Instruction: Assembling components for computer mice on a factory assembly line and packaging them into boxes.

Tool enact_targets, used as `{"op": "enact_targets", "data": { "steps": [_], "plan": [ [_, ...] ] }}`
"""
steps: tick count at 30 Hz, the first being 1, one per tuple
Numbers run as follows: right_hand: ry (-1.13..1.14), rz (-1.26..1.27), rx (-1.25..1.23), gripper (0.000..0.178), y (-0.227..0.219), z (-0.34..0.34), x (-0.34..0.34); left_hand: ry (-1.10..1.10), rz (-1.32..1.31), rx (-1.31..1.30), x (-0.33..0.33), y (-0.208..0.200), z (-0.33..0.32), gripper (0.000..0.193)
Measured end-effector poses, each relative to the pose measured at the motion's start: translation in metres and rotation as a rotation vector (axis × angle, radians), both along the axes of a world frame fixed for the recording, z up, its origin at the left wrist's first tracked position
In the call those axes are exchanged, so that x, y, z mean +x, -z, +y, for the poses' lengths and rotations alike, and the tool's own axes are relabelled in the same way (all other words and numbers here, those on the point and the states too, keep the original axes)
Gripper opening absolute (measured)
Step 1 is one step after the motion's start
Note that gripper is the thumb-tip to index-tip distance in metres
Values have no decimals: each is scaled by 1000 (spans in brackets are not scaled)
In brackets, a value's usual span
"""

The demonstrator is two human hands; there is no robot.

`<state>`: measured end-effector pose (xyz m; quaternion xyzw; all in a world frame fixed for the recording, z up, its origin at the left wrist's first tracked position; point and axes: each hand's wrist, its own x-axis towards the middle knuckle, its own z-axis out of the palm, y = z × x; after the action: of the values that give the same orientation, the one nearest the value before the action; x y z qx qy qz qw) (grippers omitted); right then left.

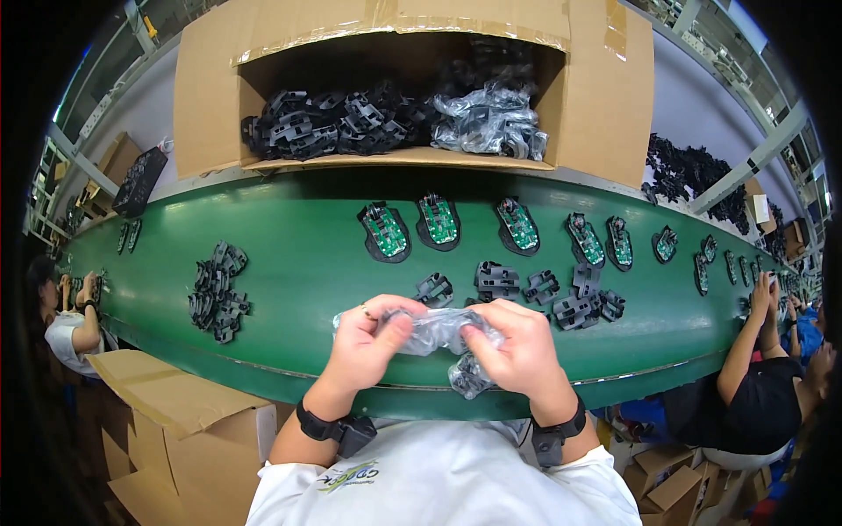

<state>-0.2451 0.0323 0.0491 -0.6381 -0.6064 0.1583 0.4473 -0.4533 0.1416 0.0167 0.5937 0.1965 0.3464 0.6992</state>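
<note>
Between my two hands a crinkled clear plastic bag (431,331) is stretched out over the near side of the green bench. My left hand (367,337) pinches one end with thumb and fingers. The other end is gripped by my right hand (517,346). Below my right fingers hangs a bunched part of the plastic with dark pieces (469,377) inside. Just beyond my hands lie loose grey-black plastic parts (498,279), and a further group of these parts (586,302) is to the right. A heap of the same parts (219,291) lies to the left.
Green circuit boards in black shells (384,231) line the far side of the green bench (298,237). Behind them an open cardboard box (614,105) holds black parts and bagged ones (491,118). Co-workers sit at left (74,329) and right (745,386). Another carton (189,421) stands lower left.
</note>
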Motion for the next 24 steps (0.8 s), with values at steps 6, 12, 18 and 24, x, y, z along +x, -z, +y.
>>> {"op": "enact_targets", "data": {
  "steps": [6,12,18,24],
  "plan": [
    [-15,61,11,17,-5,3,3,-32,74,-32,-11,3,11,37],
    [-133,-3,-20,13,-7,4,16,-139,142,240,-10,-1,17,27],
    [10,-386,446,13,-22,23,16,-342,193,811,-9,-33,22,23],
    [169,-369,562,9,-14,34,15,-234,142,766,-5,-31,18,25]
  ]
}}
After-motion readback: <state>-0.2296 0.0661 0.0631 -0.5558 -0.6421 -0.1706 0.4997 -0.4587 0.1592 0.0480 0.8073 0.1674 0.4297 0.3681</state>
